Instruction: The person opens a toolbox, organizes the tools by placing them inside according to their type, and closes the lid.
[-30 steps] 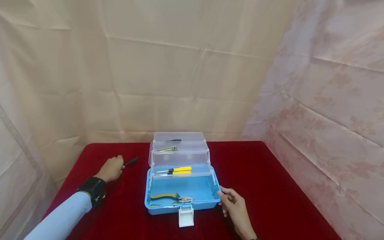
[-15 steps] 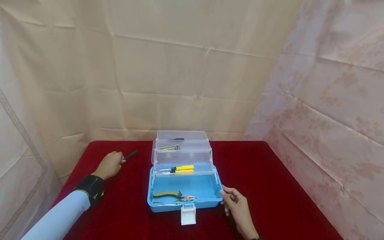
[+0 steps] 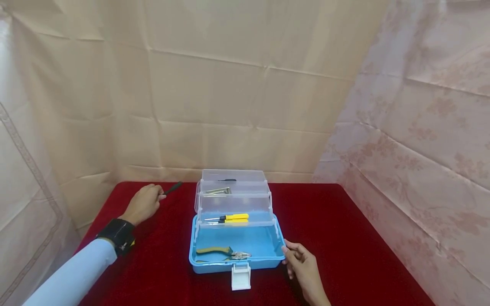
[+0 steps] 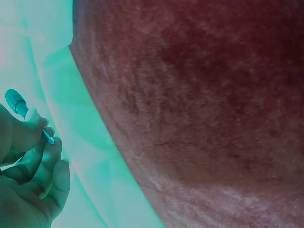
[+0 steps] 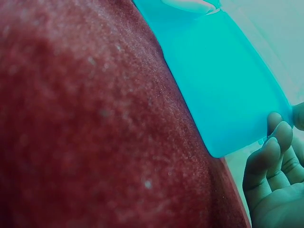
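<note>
My left hand (image 3: 144, 202) is at the back left of the table, pinching a small screwdriver (image 3: 174, 187) by its metal shaft. Its dark ridged handle (image 4: 16, 100) points away from the fingers and to the right in the head view. My right hand (image 3: 304, 267) grips the right front corner of an open light-blue toolbox (image 3: 214, 268) between thumb and fingers. Inside the toolbox's base lie pliers (image 3: 213, 250) with yellow-and-dark handles. Part of another yellow handle shows behind the front wall. Yellow-handled screwdrivers (image 3: 237, 217) sit in the lowest clear tray.
Above the base, clear stepped trays (image 3: 249, 187) lean back, holding L-shaped metal rods (image 3: 218, 190) and a small black-handled item (image 3: 228, 180). A white latch (image 3: 241, 278) hangs down in front. Red cloth (image 3: 337, 238) covers the table, with fabric curtains (image 3: 245, 93) around it.
My left hand has moved up and slightly right with the screwdriver, whose handle now tilts higher. My right hand keeps its grip on the toolbox corner. The head view has shifted slightly.
</note>
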`<state>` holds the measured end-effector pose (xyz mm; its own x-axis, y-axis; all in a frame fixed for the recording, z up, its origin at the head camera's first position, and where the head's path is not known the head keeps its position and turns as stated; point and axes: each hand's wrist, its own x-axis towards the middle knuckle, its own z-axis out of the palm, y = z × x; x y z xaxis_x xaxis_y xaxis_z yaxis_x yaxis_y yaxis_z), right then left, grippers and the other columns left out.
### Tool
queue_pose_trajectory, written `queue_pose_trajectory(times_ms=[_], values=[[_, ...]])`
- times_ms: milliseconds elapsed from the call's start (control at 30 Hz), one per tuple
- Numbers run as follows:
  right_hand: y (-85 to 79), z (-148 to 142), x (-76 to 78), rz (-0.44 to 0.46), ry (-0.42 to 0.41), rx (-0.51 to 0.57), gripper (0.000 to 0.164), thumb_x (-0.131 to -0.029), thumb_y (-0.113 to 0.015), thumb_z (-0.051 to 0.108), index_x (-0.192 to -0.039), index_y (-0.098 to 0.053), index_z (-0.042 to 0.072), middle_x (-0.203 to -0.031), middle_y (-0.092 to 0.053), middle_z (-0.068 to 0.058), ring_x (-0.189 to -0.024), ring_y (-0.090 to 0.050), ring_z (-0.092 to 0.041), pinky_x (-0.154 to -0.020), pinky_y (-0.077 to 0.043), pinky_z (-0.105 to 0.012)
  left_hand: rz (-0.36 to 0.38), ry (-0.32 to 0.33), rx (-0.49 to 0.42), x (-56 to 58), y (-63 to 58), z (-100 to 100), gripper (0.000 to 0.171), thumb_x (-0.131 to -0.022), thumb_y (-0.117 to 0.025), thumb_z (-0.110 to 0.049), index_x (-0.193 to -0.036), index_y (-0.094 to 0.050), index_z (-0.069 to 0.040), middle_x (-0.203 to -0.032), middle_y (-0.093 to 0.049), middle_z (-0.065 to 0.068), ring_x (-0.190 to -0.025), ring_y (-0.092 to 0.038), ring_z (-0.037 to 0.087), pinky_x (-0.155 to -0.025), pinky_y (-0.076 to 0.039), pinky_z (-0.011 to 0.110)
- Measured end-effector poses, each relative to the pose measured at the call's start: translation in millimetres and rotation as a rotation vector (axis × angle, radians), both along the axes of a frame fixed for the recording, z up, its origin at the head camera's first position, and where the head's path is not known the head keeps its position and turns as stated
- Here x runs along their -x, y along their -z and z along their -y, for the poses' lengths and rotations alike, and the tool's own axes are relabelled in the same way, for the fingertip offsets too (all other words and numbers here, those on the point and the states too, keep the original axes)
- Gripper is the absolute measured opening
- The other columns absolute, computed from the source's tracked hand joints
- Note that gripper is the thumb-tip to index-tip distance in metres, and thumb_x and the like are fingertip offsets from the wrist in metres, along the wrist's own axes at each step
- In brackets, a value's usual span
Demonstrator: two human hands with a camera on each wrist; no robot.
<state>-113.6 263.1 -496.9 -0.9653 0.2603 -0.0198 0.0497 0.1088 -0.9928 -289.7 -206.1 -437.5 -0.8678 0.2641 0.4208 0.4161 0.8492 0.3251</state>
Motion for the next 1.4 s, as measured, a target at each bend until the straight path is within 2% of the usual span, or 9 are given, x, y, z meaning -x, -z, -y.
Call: queue_pose_trajectory(times_ms=[367,567,733,1000,1200,1400], values=[[-0.1,0,-2.2,-0.002,-0.002,0.007,0.048,-0.078,-0.075,0.043,-0.116,-0.065,0.015,-0.08,-0.062,-0.019,-0.052,-0.048,-0.016,-0.043,-0.044,-0.029,-0.097,-0.013,-0.013,2.7,-11.9,-13,0.005,-0.087,-0.067,-0.009,-0.086,-0.064,-0.005,-0.078,-0.056,0.004,-0.071,-0.053,0.02,-0.06,-0.045,0.038],[1.2,0,-1.6,-0.021,-0.011,0.012,0.046,-0.079,-0.074,0.041,-0.115,-0.065,0.015,-0.079,-0.062,-0.019,-0.051,-0.048,-0.016,-0.043,-0.044,-0.029,-0.102,0.009,-0.045,-0.2,-16.7,-18,0.007,-0.087,-0.068,-0.008,-0.092,-0.064,-0.004,-0.08,-0.055,0.005,-0.071,-0.048,0.021,-0.06,-0.043,0.034],[0.8,0,-1.2,-0.017,-0.009,0.008,0.048,-0.079,-0.074,0.042,-0.116,-0.065,0.014,-0.079,-0.062,-0.019,-0.052,-0.048,-0.016,-0.043,-0.044,-0.029,-0.114,0.019,-0.05,-2.3,-18.9,-19,0.01,-0.088,-0.067,-0.008,-0.096,-0.064,-0.002,-0.083,-0.057,0.007,-0.074,-0.05,0.022,-0.063,-0.045,0.035],[-0.6,0,-2.3,-0.006,-0.013,0.017,0.049,-0.078,-0.075,0.043,-0.117,-0.065,0.014,-0.08,-0.063,-0.019,-0.052,-0.049,-0.016,-0.043,-0.044,-0.029,-0.168,0.008,-0.034,-3.2,-22.4,-18,0.01,-0.086,-0.069,-0.007,-0.094,-0.064,-0.004,-0.08,-0.056,0.005,-0.071,-0.05,0.021,-0.06,-0.045,0.036],[-1.0,1,-2.0,-0.017,-0.018,0.018,0.048,-0.079,-0.075,0.042,-0.117,-0.065,0.014,-0.08,-0.063,-0.02,-0.051,-0.049,-0.016,-0.043,-0.043,-0.029,-0.161,-0.002,-0.036,-0.6,-26.9,-21,0.01,-0.085,-0.071,-0.008,-0.094,-0.065,-0.006,-0.081,-0.056,0.005,-0.073,-0.05,0.022,-0.064,-0.049,0.039],[-0.8,0,-1.4,-0.013,-0.017,0.024,0.048,-0.079,-0.075,0.042,-0.117,-0.065,0.014,-0.08,-0.062,-0.019,-0.051,-0.048,-0.016,-0.043,-0.043,-0.029,-0.204,0.02,-0.005,3.9,-33.4,-28,0.009,-0.085,-0.071,-0.008,-0.091,-0.065,-0.005,-0.083,-0.057,0.005,-0.074,-0.052,0.022,-0.064,-0.048,0.039]])
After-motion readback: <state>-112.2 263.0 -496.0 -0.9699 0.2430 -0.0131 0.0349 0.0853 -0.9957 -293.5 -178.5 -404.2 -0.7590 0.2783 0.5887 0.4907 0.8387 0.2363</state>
